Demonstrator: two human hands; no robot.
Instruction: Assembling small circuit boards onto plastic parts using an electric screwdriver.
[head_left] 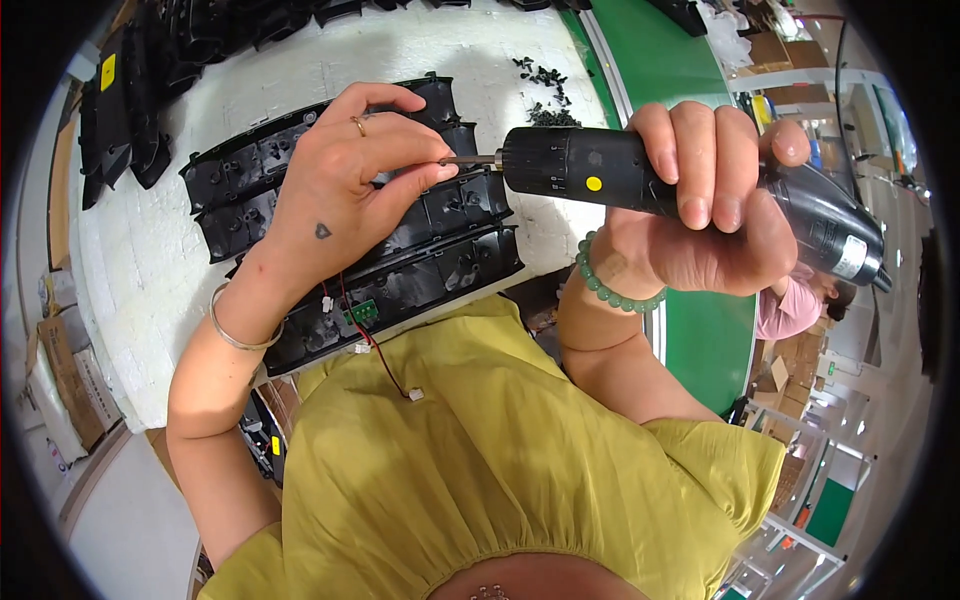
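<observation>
My right hand [700,190] is wrapped around a black electric screwdriver [590,165], held level with its thin bit [472,160] pointing left. At the bit's tip, the thumb and forefinger of my left hand [350,175] are pinched together; whatever lies between them is too small to make out. Beneath the left hand, several long black plastic housings [255,165] lie side by side, partly hidden by it. The nearest one carries a small green circuit board [362,312] with red and black wires. A white connector [416,395] on one wire hangs over my clothing.
Small black screws [552,115] lie in a loose pile on the white foam-like work surface [480,50], beyond the screwdriver. More black housings [125,110] are stacked at the far left and along the back. A green strip [710,330] runs along the right; another person [790,305] is beyond it.
</observation>
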